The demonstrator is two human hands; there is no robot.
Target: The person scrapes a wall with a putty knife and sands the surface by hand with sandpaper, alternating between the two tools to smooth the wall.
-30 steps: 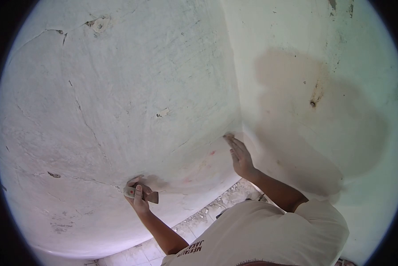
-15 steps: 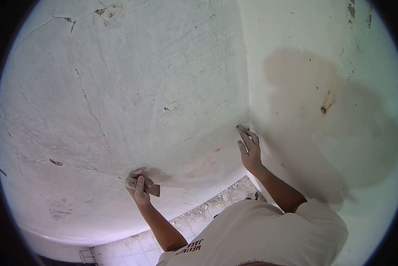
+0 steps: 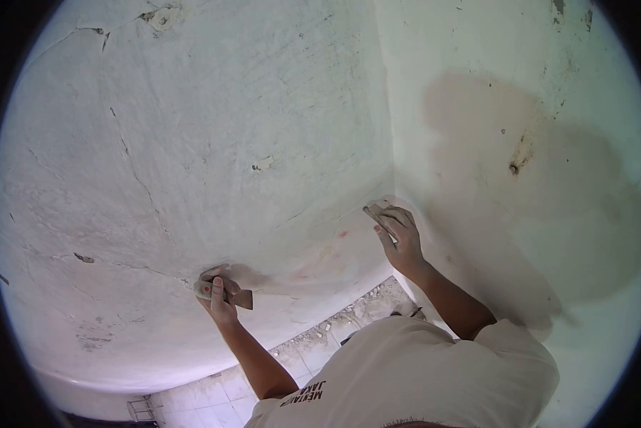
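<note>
My left hand (image 3: pixel 220 305) is closed around a putty knife (image 3: pixel 240 297), held near the pale wall (image 3: pixel 213 178). The tool's broad brownish blade points right, and a red dot shows on its grey handle. Higher up and to the right, my right hand (image 3: pixel 406 250) grips a thin, flat grey-brown piece (image 3: pixel 379 221) between thumb and fingers. It lies against or very close to the wall, just left of the corner. The exact kind of this piece cannot be made out. Dust coats the fingers of both hands.
A second wall (image 3: pixel 470 43) meets the first at the corner on the right, with a hole (image 3: pixel 514 168) in it. Cracks and a chipped patch (image 3: pixel 263 164) mark the left wall. Rubble (image 3: pixel 334 321) lies along the tiled floor (image 3: pixel 242 389). A metal frame (image 3: pixel 140 409) stands lower left.
My right hand has turned, and its flat piece has moved left, away from the corner. My left hand still holds the putty knife at nearly the same spot. The view has shifted slightly.
</note>
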